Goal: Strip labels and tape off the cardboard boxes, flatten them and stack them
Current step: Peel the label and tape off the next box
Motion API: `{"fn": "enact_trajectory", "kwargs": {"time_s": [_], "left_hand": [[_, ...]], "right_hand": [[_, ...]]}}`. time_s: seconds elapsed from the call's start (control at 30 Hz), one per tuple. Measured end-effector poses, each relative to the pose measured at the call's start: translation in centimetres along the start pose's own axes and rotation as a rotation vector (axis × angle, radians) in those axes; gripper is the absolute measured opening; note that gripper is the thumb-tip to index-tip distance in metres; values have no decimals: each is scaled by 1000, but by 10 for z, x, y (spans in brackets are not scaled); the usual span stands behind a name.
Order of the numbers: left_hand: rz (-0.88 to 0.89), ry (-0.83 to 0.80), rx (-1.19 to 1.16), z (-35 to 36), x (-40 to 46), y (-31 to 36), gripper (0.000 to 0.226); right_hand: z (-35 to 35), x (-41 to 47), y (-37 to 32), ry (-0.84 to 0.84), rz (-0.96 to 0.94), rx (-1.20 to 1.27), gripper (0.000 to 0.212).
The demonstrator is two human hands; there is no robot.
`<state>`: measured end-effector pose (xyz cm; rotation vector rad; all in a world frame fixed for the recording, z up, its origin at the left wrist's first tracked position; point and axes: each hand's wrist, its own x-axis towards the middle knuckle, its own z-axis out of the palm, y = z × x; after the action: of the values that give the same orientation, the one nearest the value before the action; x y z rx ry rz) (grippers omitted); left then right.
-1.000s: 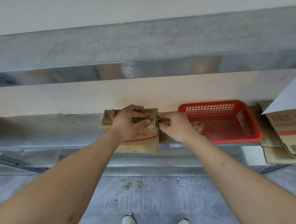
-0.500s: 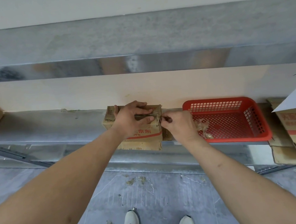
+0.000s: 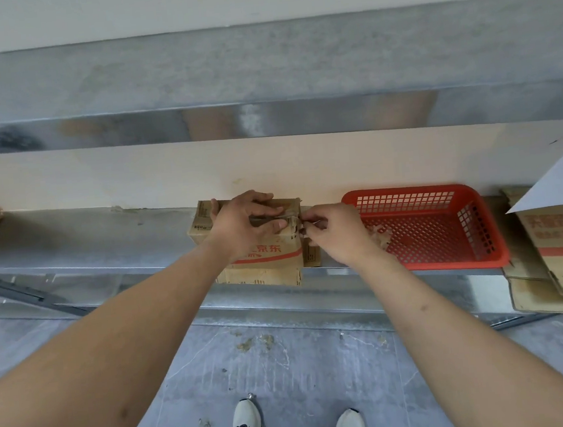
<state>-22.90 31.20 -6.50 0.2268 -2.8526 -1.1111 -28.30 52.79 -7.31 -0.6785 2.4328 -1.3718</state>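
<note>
left hand (image 3: 245, 225) presses box (image 3: 263, 253) lying crosswise; right hand (image 3: 335, 234) pinches tape (image 3: 292, 216).

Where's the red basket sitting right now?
In the head view, the red basket sits on the metal shelf, right of the cardboard box, just beyond the right hand, with flattened boxes farther right.

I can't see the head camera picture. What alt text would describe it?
Seen from above, a person's left hand presses down on a small cardboard box on a metal shelf while the right hand pinches tape at its right edge. A red basket sits just right of the box, and flattened boxes lie at far right.
</note>
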Motion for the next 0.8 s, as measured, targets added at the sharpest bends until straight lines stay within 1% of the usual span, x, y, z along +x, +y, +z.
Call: {"fn": "enact_trajectory", "kwargs": {"time_s": [0.07,0.2,0.3,0.43,0.5,0.63,0.73,0.8], "left_hand": [[6,2,-28,1,0,-2,58],[8,-6,-38,3,2,-4,57],[14,-10,-47,3,1,-6,56],[23,-11,-37,2,1,-7,55],[29,-4,-26,2,1,-8,56],[43,-7,-11,4,-1,-10,62],[41,-5,5,3,-1,-8,58],[35,-3,29,2,-2,-7,55]], "right_hand": [[4,-7,4,34,2,88,22],[8,-11,7,101,18,122,13],[14,-8,8,153,24,101,9],[19,-3,10,215,-48,-52,6],[18,1,11,200,-134,-164,4],[13,11,18,137,-266,-451,10],[15,11,18,178,-345,-587,12],[19,12,18,214,-369,-619,13]]}}
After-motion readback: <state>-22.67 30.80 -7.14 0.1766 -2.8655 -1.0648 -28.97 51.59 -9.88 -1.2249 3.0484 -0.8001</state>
